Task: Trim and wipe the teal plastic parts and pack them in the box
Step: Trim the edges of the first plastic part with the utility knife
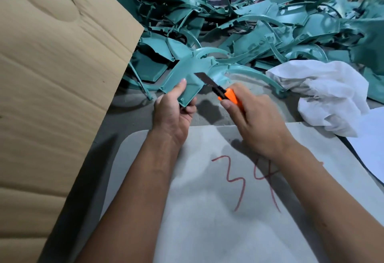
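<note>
1. Gripping the lower end of a curved teal plastic part (187, 75) just left of frame centre, my left hand (173, 115) has its thumb pressed on the face and its fingers curled behind.
2. My right hand (255, 117) is wrapped around an orange utility knife (220, 90), blade extended and lying against the part's right edge, above the thumb.
3. I judge the part light and thin-walled: stiff along its ribs but springy across the arc, with a smooth, somewhat slick surface. Holding close to the cut, on the flat panel near the screw boss, should stop it flexing away from the blade.
4. Behind it, a heap of teal parts (270, 24) fills the upper frame.
5. A white wiping cloth (324, 92) lies at right.
6. The cardboard box (54, 65) flap fills the left.
7. A grey mat (218, 231) marked "34" lies beneath my forearms.
</note>
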The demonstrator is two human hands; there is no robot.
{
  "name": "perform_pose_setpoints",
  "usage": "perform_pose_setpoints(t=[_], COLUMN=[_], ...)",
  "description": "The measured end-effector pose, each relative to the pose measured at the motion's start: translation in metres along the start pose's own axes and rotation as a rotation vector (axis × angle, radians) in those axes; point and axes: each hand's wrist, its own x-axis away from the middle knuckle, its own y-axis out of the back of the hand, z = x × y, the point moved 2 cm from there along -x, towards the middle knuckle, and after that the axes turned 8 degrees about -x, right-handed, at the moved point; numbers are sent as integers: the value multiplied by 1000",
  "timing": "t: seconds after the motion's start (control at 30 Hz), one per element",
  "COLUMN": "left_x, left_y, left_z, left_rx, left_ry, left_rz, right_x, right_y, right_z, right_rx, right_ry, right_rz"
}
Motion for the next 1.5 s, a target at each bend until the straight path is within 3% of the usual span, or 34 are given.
perform_pose_setpoints(t=[0.1,0.27,0.43,0.6,0.8,0.93,1.03,1.17,1.37,1.5], left_x=[2,6,6,9,11,11,9,9,11,12], left_y=[0,-2,-4,-1,-2,-6,-3,-3,-6,-3], left_z=[-3,-4,-2,-4,-7,-4,-4,-3,-2,-4], left_rx=[13,17,-7,71,65,91,101,57,58,57], left_ry=[-28,15,34,56,67,41,69,75,40,51], left_rz=[127,306,266,296,269,195,164,144,165,174], right_x=[0,0,0,-1,-1,0,-1,-2,2,-1], right_y=[-3,2,5,-8,12,2,-9,3,-6,2], right_z=[1,-4,-4,5,-17,-4,-2,-15,-2,-11], right_rx=[66,15,90,139,127,103,171,218,164,208], right_ry=[-2,-77,-98,28,-146,1,-10,-141,0,-119], right_rz=[8,-131,-263,-95,-322,-177,-72,-192,-81,-195])
